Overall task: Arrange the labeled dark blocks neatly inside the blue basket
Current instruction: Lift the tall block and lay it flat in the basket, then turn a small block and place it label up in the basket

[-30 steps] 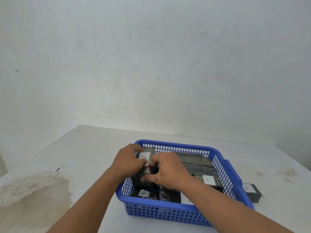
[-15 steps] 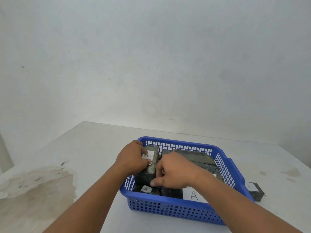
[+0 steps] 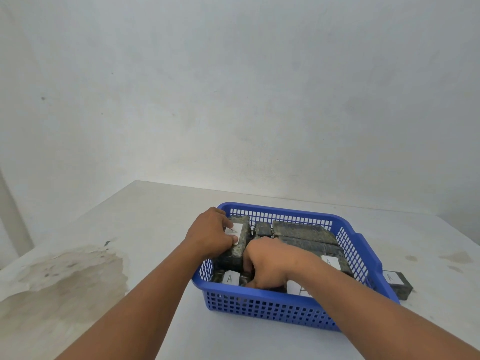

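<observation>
Blocks are looking stiff and weighty, so I am gripping one's long sides with left-hand fingers, while right-hand fingers are digging unseen into the blue basket.

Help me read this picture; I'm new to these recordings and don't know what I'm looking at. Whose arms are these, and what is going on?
There is no machine here. A person wears a camera on the head, so you look down along their arms. On the pale table stands a blue basket packed with dark blocks bearing white "A" labels. The left hand presses on one raised block at the basket's left side; the right hand reaches among the blocks, its fingers hidden. One more labeled block lies outside, right of the basket.
</observation>
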The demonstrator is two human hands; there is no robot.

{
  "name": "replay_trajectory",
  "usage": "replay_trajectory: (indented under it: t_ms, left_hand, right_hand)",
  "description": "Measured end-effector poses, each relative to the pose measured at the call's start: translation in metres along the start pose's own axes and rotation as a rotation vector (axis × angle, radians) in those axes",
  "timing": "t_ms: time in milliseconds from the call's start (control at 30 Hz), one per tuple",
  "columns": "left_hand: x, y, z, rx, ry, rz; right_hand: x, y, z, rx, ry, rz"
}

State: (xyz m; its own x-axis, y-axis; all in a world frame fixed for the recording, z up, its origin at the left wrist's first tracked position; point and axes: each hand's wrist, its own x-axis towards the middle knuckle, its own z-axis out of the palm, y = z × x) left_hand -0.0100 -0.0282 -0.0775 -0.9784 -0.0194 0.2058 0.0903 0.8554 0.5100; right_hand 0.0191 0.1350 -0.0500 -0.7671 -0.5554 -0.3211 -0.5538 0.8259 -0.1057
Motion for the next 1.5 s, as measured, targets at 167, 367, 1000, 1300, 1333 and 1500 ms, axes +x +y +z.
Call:
replay_trajectory:
  t_ms: [167,367,1000,1300,1333,1500]
  left_hand:
    - [-0.001,0.002,-0.001,-0.002,-0.008,0.008]
    - [-0.007,0.008,-0.003,0.002,-0.035,0.037]
    - [-0.013,0.015,-0.002,0.207,0.223,0.22]
    - [-0.01,0.043,0.005,0.009,0.199,0.299]
    - [-0.01,0.045,0.007,-0.015,0.193,0.304]
    - [-0.004,0.048,0.007,-0.082,0.167,0.301]
  right_hand:
    - [-0.008,0.007,-0.002,0.192,0.09,0.003]
    - [-0.008,0.002,0.006,0.148,0.208,0.066]
    - [-0.023,0.057,-0.013,0.361,0.508,0.221]
    - [-0.015,0.053,0.004,0.057,0.36,0.121]
    - [-0.015,0.052,0.003,0.046,0.356,0.109]
    - [-0.016,0.054,0.005,0.035,0.348,0.083]
